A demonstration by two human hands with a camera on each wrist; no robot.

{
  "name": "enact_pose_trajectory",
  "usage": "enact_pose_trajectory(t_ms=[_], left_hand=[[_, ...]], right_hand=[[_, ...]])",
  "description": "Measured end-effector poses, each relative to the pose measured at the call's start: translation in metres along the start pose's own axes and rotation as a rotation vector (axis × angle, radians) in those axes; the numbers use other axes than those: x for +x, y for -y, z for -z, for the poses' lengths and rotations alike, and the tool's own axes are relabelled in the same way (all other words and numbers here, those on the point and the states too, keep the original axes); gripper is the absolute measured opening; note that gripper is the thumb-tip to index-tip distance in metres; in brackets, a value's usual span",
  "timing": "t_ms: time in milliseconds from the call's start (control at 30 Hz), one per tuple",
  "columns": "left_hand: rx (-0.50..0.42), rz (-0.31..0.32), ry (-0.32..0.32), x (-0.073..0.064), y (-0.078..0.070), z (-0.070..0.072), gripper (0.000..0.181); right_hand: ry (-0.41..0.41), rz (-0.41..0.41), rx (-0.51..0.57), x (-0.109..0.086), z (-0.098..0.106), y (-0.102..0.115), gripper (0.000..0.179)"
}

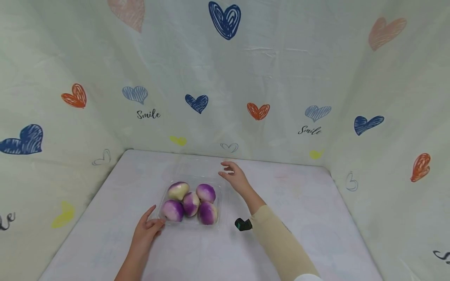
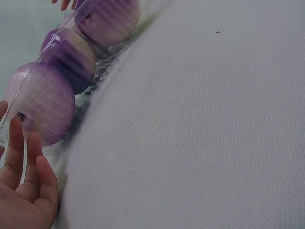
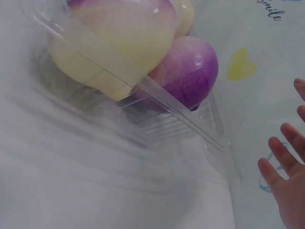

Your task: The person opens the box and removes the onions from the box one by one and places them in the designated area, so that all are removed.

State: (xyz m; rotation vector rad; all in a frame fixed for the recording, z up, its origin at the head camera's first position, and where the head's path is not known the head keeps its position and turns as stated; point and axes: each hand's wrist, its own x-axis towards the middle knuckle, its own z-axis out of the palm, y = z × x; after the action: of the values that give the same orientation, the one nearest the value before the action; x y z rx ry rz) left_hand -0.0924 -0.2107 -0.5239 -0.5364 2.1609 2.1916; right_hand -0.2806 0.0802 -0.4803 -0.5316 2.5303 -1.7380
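Note:
A clear plastic container [image 1: 219, 201] sits on the table with several purple-and-white turnips [image 1: 191, 204] inside. Its transparent lid [image 1: 198, 166] stands raised along the far side. My left hand [image 1: 145, 231] is at the near left corner, fingers extended and loosely spread, the fingertips right at the plastic edge. In the left wrist view, those fingers [image 2: 32, 162] overlap the container's side, close to a turnip [image 2: 45, 102]. At the far right corner, my right hand [image 1: 234, 177] reaches beside the lid with spread fingers; the right wrist view shows its fingers [image 3: 281, 157] apart from the container wall.
A white-covered table [image 1: 299, 218] holds the container. Behind and on both sides hang pale curtains [image 1: 281, 78] printed with hearts and the word Smile. A small black device [image 1: 243, 224] shows beside the beige right sleeve [image 1: 281, 242].

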Motion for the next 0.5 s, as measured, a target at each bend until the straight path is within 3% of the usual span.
enact_pose_trajectory(t_ms=[200, 500], left_hand=[[-0.026, -0.019, 0.004, 0.000, 0.002, -0.003, 0.072], [-0.179, -0.074, 0.013, -0.001, 0.009, -0.007, 0.074]], right_hand=[[0.026, 0.003, 0.035, -0.013, -0.004, 0.001, 0.041], [0.059, -0.014, 0.022, -0.034, -0.005, 0.012, 0.039]])
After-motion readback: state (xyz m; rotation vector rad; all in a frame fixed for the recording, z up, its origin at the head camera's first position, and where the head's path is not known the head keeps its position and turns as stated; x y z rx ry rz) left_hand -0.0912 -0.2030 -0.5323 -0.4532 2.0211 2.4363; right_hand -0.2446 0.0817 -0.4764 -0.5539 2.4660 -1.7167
